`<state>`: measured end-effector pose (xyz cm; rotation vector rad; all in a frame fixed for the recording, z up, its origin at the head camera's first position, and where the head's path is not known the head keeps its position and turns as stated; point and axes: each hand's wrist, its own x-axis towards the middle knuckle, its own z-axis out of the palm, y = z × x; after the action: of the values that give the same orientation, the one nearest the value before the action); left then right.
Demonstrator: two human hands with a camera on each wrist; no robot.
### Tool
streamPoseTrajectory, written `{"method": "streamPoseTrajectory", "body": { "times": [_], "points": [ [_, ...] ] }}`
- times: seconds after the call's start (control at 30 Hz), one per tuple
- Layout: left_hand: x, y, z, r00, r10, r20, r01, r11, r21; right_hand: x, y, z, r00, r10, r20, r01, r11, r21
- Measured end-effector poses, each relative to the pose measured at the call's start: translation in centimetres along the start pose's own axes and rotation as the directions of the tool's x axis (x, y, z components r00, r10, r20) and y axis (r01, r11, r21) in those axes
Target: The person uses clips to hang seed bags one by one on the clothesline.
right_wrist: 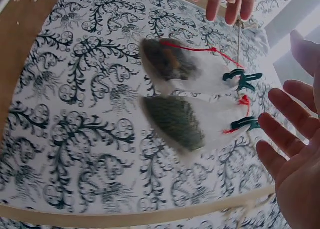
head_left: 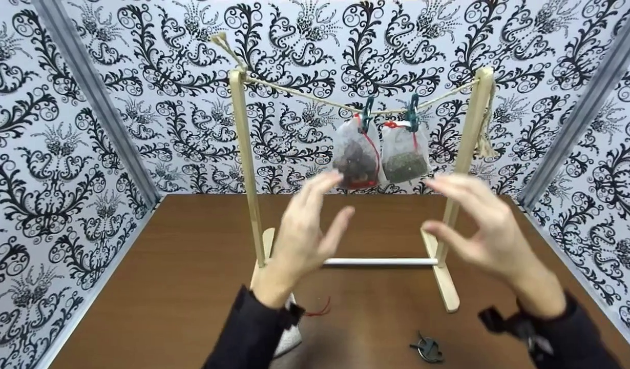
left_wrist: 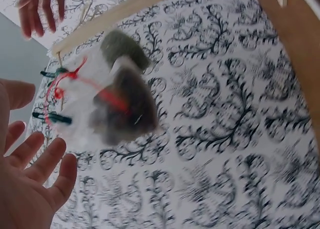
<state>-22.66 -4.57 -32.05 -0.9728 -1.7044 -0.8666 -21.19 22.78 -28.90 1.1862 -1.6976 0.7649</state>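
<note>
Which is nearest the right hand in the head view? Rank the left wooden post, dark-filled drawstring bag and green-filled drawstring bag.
1. Green-filled drawstring bag, up and left of the right hand.
2. Dark-filled drawstring bag, next one leftward.
3. Left wooden post, farthest left.

Both hands blur in the head view; the left hand (head_left: 305, 225) covers one end of the white bar (head_left: 381, 262), the right hand (head_left: 479, 225) part of a post (head_left: 468, 128). The left sleeve (head_left: 243, 333), cut off below, hides part of a white thing (head_left: 290, 338) (too little shows to name it). Contents of the dark bag (head_left: 356, 161) and green bag (head_left: 404, 164) are unclear, and the dark bits (head_left: 428, 350) too small to count.
</note>
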Motion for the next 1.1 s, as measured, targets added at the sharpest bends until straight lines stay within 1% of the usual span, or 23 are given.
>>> {"method": "streamPoseTrajectory", "body": {
  "times": [0.1,0.17,0.2,0.23,0.3,0.33,0.37,0.43,0.5,0.53,0.6,0.63,0.7,0.77,0.8,0.87,0.9,0.93,0.97,1.0,1.03,1.07,1.1],
  "points": [
    [-2.2,0.5,1.2,0.999,-0.045,0.01,0.045,0.998,-0.034,-3.9,0.1,-0.1,0.994,0.094,0.054,-0.095,0.995,0.019],
    [-3.4,0.8,2.0,0.997,-0.076,0.015,0.077,0.995,-0.062,-6.4,0.2,-0.2,0.983,0.152,0.106,-0.156,0.987,0.034],
    [-4.0,0.9,2.4,0.996,-0.091,0.021,0.093,0.992,-0.08,-7.6,0.1,-0.2,0.973,0.182,0.144,-0.189,0.981,0.039],
    [-4.5,1.0,2.7,0.994,-0.101,0.029,0.103,0.99,-0.091,-8.7,0.0,-0.2,0.96,0.214,0.183,-0.223,0.974,0.029],
    [-5.6,1.1,3.3,0.991,-0.128,0.05,0.133,0.986,-0.104,-10.7,-0.4,0.1,0.924,0.281,0.26,-0.29,0.957,-0.005],
    [-6.1,1.2,3.6,0.987,-0.147,0.064,0.153,0.983,-0.106,-11.7,-0.5,0.4,0.905,0.302,0.301,-0.308,0.951,-0.028],
    [-6.7,1.2,4.0,0.983,-0.167,0.078,0.174,0.979,-0.107,-12.7,-0.7,0.6,0.88,0.328,0.345,-0.327,0.943,-0.062],
    [-7.7,1.4,4.7,0.97,-0.21,0.12,0.222,0.97,-0.095,-14.3,-1.2,1.1,0.81,0.386,0.442,-0.362,0.921,-0.142],
    [-8.7,1.7,5.5,0.953,-0.246,0.178,0.262,0.962,-0.071,-15.5,-1.4,1.5,0.727,0.427,0.538,-0.387,0.902,-0.193],
    [-9.0,1.9,5.9,0.943,-0.258,0.21,0.276,0.959,-0.063,-16.0,-1.5,1.6,0.682,0.445,0.581,-0.397,0.892,-0.217],
    [-9.6,2.4,6.8,0.924,-0.265,0.275,0.288,0.956,-0.047,-16.6,-1.6,1.6,0.58,0.479,0.659,-0.434,0.866,-0.248],
    [-9.8,2.7,7.2,0.915,-0.267,0.302,0.291,0.956,-0.034,-16.9,-1.6,1.6,0.534,0.49,0.689,-0.454,0.854,-0.256],
    [-10.1,3.2,7.8,0.904,-0.264,0.335,0.285,0.958,-0.014,-17.4,-1.6,1.4,0.452,0.503,0.737,-0.475,0.835,-0.278],
    [-10.3,3.6,8.2,0.898,-0.258,0.356,0.273,0.962,0.009,-17.7,-1.5,1.2,0.389,0.516,0.763,-0.486,0.819,-0.306],
    [-10.4,3.8,8.4,0.894,-0.256,0.367,0.266,0.964,0.025,-17.9,-1.5,1.1,0.363,0.527,0.768,-0.492,0.809,-0.323],
    [-10.6,4.1,8.6,0.883,-0.252,0.395,0.252,0.966,0.053,-18.2,-1.5,1.0,0.32,0.556,0.767,-0.509,0.784,-0.356],
    [-10.7,4.2,8.7,0.873,-0.253,0.416,0.249,0.966,0.065,-18.4,-1.5,1.0,0.306,0.567,0.764,-0.515,0.774,-0.368],
    [-10.8,4.4,8.9,0.859,-0.26,0.441,0.253,0.965,0.074,-18.5,-1.5,1.0,0.295,0.578,0.761,-0.526,0.763,-0.376],
    [-10.9,4.5,8.9,0.842,-0.269,0.469,0.258,0.962,0.088,-18.7,-1.6,1.1,0.285,0.587,0.758,-0.532,0.754,-0.384],
    [-10.9,4.6,9.0,0.819,-0.281,0.501,0.267,0.958,0.102,-18.8,-1.7,1.2,0.278,0.593,0.755,-0.538,0.748,-0.389],
    [-11.0,4.7,9.1,0.79,-0.298,0.536,0.279,0.953,0.118,-19.0,-1.8,1.2,0.274,0.595,0.755,-0.539,0.746,-0.391],
    [-11.2,4.8,9.1,0.751,-0.318,0.578,0.295,0.946,0.137,-19.1,-1.9,1.4,0.27,0.595,0.757,-0.54,0.745,-0.392],
    [-11.3,5.0,9.1,0.706,-0.341,0.621,0.31,0.937,0.161,-19.3,-1.9,1.5,0.273,0.593,0.757,-0.536,0.747,-0.392]
  ]
}}
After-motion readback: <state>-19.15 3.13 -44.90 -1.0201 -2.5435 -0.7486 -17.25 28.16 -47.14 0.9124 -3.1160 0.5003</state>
